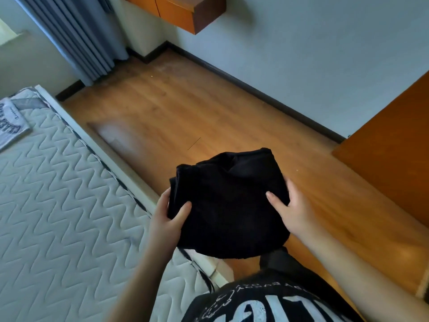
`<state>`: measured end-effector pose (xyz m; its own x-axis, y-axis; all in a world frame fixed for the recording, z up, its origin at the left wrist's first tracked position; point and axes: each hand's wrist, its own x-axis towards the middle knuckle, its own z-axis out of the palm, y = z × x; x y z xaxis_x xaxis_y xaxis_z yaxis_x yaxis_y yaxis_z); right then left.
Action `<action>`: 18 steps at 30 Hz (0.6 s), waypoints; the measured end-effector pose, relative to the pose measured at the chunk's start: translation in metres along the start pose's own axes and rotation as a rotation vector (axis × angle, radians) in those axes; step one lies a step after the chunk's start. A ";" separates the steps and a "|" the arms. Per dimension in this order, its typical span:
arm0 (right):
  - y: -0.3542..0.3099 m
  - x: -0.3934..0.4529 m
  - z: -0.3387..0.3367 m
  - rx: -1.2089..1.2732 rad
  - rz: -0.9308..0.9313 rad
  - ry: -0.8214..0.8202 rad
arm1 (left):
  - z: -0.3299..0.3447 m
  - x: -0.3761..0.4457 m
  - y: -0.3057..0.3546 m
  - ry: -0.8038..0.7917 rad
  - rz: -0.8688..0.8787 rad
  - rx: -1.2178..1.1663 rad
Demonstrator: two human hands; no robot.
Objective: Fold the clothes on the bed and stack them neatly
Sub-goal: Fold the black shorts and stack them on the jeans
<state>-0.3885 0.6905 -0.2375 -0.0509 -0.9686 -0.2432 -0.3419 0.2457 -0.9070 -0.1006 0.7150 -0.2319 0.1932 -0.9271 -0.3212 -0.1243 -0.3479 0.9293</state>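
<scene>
Both hands grip a folded black garment (228,205) in the air beside the bed (58,194) — left hand (168,219) at one edge, right hand (290,208) at the other, thumbs on top.

Home bedroom: quilted mattress (58,182), curtain (76,36), wooden floor (185,108).

Wood floor (209,112), dark skirting (255,89) along pale wall (301,43). Blue-grey curtain (76,36) at far corner. Orange cabinet (185,12) mounted high on wall. Orange door (394,154) at right.
</scene>
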 end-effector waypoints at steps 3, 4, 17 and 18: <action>0.009 0.032 -0.044 -0.039 0.024 -0.070 | 0.045 0.012 0.014 -0.063 -0.035 0.071; 0.011 0.043 -0.060 -0.058 0.036 -0.097 | 0.062 0.014 0.020 -0.072 -0.043 0.100; 0.000 0.162 -0.121 -0.071 -0.015 -0.407 | 0.144 0.051 0.064 0.151 -0.123 0.004; -0.005 0.166 -0.116 -0.072 -0.035 -0.425 | 0.141 0.049 0.063 0.178 -0.144 -0.039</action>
<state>-0.5041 0.5245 -0.2329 0.3477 -0.8714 -0.3461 -0.4020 0.1949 -0.8946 -0.2360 0.6276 -0.2148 0.3756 -0.8278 -0.4168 -0.0460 -0.4658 0.8837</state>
